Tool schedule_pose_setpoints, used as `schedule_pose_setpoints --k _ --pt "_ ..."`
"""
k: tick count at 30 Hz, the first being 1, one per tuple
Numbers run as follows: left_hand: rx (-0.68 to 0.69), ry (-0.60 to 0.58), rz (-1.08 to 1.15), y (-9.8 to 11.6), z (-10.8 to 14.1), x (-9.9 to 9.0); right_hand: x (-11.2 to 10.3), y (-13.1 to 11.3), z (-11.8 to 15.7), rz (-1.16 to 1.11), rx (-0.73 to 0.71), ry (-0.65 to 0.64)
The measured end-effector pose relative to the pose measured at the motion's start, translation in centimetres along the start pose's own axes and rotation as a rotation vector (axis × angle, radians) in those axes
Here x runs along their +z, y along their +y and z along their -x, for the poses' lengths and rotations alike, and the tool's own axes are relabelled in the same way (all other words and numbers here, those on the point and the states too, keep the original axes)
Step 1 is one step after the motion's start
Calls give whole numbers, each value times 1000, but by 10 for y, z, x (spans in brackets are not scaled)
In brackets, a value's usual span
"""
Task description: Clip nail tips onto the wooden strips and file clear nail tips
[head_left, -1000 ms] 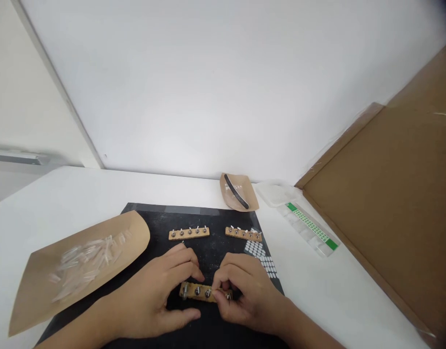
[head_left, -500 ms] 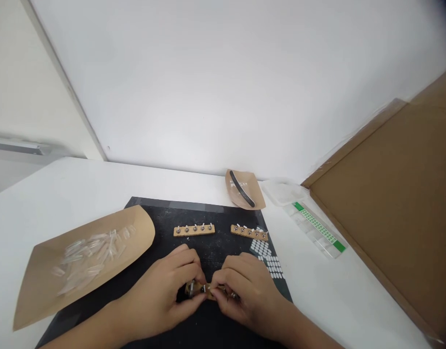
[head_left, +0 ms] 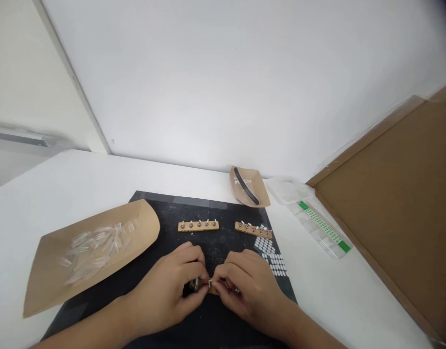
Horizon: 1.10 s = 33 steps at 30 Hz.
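My left hand (head_left: 174, 286) and my right hand (head_left: 246, 291) meet at the front of the black mat (head_left: 165, 322), thumbs and forefingers closed. Under their fingertips lies a tan strip with metal pegs (head_left: 213, 291), mostly covered by the fingers. My left fingers pinch around one of its pegs. A small whitish piece (head_left: 210, 283) shows between the two pinches; the right fingertips close against it, and what exactly they grip is hidden. Farther back lie two more peg strips, the left one (head_left: 199, 226) and the right one (head_left: 253, 230), each with small white tabs on its pegs.
A paper tray (head_left: 36, 286) of clear nail tips stands at left. White oval adhesive tabs (head_left: 277, 264) lie at the mat's right edge. Behind are a small paper tray (head_left: 262, 189) holding a black nail file (head_left: 246, 186), and a clear case with a green label (head_left: 323, 225). Cardboard (head_left: 397, 194) stands at right.
The view has shifted slightly, so things on the table appear a little to the right and higher. The hands stay at the same strip, with their fingertips slightly closer together.
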<state>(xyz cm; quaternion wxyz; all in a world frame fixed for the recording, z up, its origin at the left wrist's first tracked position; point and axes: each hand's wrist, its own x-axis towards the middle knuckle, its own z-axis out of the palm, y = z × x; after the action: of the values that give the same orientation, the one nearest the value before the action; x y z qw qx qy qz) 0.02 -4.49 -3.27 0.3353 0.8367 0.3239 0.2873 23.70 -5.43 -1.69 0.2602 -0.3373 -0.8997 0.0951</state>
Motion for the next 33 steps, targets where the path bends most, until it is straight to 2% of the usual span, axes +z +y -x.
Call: schedule_pose_setpoints --k 17,33 --pt "0 18 7 0 -2 0 -1 -3 -3 43 -43 -3" --pt "-59 5 -1 4 3 2 1 -3 -2 54 -60 10"
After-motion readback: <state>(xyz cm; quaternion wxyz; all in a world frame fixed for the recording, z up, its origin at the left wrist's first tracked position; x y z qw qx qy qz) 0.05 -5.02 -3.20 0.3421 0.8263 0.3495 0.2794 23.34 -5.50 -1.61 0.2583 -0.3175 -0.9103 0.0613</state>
